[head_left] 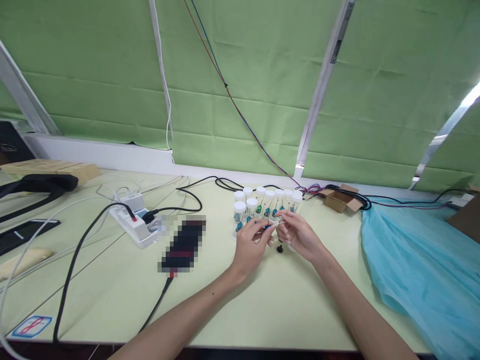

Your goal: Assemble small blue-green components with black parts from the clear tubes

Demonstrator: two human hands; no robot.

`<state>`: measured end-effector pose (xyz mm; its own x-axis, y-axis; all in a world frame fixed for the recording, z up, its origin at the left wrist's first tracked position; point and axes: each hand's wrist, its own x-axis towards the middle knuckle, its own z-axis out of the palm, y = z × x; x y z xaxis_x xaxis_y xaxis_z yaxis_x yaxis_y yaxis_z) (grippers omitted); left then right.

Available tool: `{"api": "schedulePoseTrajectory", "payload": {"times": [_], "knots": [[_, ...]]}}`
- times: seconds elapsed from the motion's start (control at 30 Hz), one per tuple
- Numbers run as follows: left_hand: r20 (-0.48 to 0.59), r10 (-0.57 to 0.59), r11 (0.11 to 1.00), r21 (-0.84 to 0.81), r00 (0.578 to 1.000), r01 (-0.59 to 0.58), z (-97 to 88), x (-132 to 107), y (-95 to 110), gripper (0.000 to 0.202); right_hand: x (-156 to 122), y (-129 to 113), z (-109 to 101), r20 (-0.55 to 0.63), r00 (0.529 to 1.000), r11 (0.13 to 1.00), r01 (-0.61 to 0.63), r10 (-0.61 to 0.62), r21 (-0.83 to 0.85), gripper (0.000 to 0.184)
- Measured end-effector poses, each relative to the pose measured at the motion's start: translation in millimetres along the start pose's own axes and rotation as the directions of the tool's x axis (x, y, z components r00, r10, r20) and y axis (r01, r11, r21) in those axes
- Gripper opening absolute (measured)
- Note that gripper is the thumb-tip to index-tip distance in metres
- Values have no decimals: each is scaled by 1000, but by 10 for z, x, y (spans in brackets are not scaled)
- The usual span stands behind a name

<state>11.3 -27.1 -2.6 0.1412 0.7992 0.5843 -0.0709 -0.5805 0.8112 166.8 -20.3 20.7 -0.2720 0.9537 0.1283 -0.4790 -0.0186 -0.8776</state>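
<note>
My left hand (252, 243) and my right hand (298, 235) meet in front of a cluster of several small clear vials with white caps (262, 202). The vials hold blue and green pieces. Both hands are pinched together around a tiny blue item with a thin pale stem (270, 226) held between the fingertips. A small black part (279, 248) lies on the pale green table (262, 305) just below the hands.
A white power strip (135, 225) with black cables sits to the left, beside a blurred dark device (183, 245). A small open cardboard box (339, 199) and cables lie behind at right. Blue cloth (420, 260) covers the right side. A black strap (37, 185) lies far left.
</note>
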Motion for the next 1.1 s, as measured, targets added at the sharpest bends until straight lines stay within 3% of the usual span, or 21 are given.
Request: {"api": "schedulePoseTrajectory", "payload": {"times": [0.23,0.37,0.6,0.77,1.1], "knots": [[-26,-18,1000,16,1000,18,-4,8,-12,17,13,30,-18,-27,999,999,-46,47,25,20],[-58,-70,997,14,996,70,-3,15,-31,18,9,34,2,-57,998,997,-38,34,-70,26],[-102,-152,988,-45,983,148,-1,37,-8,21,25,56,26,-150,976,939,100,-156,-328,37],[-117,-180,982,-79,977,171,-7,50,25,22,21,59,24,-120,953,854,189,-279,-484,34],[-108,-183,980,-106,977,172,6,36,45,24,21,71,24,-68,934,789,256,-351,-559,26]]}}
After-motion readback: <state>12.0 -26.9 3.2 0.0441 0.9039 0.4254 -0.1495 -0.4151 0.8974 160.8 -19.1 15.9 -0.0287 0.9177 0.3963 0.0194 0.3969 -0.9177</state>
